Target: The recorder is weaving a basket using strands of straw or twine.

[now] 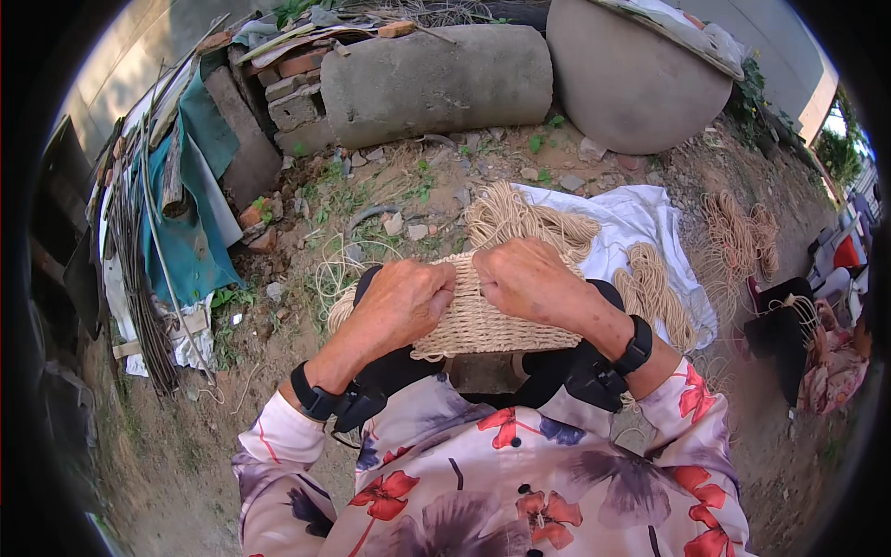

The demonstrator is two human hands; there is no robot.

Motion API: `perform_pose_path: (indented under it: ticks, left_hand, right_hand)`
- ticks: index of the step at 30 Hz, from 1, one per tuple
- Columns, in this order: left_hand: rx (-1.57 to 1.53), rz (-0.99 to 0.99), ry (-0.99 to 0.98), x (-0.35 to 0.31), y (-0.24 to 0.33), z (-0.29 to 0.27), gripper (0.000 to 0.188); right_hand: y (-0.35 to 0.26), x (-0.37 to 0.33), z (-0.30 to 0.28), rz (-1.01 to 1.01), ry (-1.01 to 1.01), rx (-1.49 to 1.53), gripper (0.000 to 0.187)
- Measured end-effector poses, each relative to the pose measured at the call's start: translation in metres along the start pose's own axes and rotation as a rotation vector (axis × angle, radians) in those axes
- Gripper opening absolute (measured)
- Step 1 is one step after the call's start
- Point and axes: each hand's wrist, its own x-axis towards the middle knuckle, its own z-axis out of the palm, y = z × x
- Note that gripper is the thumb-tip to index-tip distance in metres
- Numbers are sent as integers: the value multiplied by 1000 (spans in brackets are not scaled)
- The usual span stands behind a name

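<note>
Wearing a floral shirt (436, 506) out in the yard, pale woven piece (487, 330) sitting over the knees.
So, black straps (635, 345) on both wrists, then the left hand (406, 299) and right hand (531, 281) curled up near each other at the woven piece's far part; fingertips are tucked out of sight, so I can't tell what they're pinching, if anything. Just beyond is a fat heap of cord (524, 221), next to a rumpled white sheet (640, 209) with another cord bundle (657, 292) on it. Somebody else (831, 371) is off to the right. Way back: a concrete cylinder (436, 85) beside a big rounded grey vessel (640, 79).
</note>
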Motion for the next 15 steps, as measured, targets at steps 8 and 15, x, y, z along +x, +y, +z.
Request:
perform_pose_path:
  ticks: [8, 15]
  left_hand:
    - [-62, 20, 21, -4, -3, -9, 9]
    - [-55, 51, 51, 5, 4, -7, 10]
  right_hand:
    - [-2, -26, -7, -7, 170, 143, 9]
    - [-1, -30, 3, 12, 245, 179, 8]
